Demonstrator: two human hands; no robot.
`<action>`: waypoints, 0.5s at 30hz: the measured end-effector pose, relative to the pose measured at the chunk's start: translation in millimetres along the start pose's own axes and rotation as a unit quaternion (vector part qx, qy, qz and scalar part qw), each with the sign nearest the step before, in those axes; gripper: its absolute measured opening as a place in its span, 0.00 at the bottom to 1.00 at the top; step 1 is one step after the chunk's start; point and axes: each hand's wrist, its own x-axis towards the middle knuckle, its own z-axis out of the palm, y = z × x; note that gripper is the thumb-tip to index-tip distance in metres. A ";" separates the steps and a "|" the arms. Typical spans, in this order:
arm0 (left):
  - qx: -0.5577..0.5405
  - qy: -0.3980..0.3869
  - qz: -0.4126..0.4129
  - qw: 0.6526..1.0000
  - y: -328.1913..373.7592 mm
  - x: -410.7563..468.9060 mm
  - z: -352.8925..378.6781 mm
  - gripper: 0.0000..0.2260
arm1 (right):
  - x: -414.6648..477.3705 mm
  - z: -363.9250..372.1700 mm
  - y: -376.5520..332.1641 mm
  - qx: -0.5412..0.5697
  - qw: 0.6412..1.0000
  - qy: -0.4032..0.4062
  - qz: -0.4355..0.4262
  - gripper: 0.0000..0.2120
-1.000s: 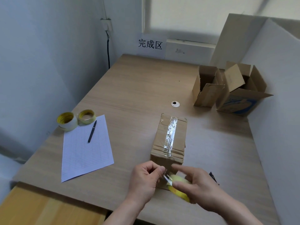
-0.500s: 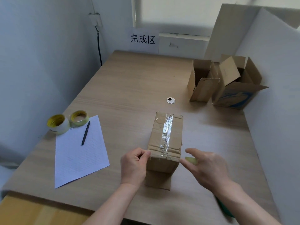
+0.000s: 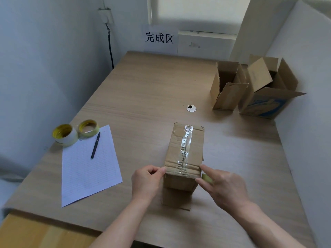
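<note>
A shut cardboard box stands on the wooden table, with a strip of clear tape running along its top seam and down the near face. My left hand is at the box's near left top edge; its thumb presses the edge and its fingers are curled in. My right hand touches the near right edge with a straight index finger and thumb. A yellow tape roll lies just right of the box, mostly hidden behind my right hand.
A lined sheet of paper with a black pen lies at the left, with two tape rolls beside it. Two open cardboard boxes stand at the far right. A cable grommet sits mid-table. A white panel walls off the right side.
Both hands rose from in front of the box to its near top edges. My right hand let go of the yellow tape roll, which now lies right of the box.
</note>
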 end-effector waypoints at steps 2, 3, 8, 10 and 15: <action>-0.063 -0.048 -0.108 0.991 0.2 6.5 -8.2 0.16 | -0.6 5.5 1.7 0.021 1.000 0.018 -0.004 0.21; -0.065 -0.076 -0.142 0.985 1.1 9.4 -12.0 0.22 | -1.4 7.0 2.5 0.029 0.999 0.024 -0.007 0.22; 0.267 -0.106 0.271 0.918 13.8 25.4 -15.0 0.37 | -3.2 13.0 5.3 0.042 0.998 0.038 -0.020 0.21; 0.388 -0.183 0.419 0.800 26.2 34.3 -1.6 0.38 | -3.2 14.9 6.0 0.045 0.998 0.045 -0.028 0.21; 0.541 -0.299 0.524 0.586 49.8 55.2 29.9 0.36 | -4.0 16.6 8.8 0.047 0.997 0.052 -0.035 0.21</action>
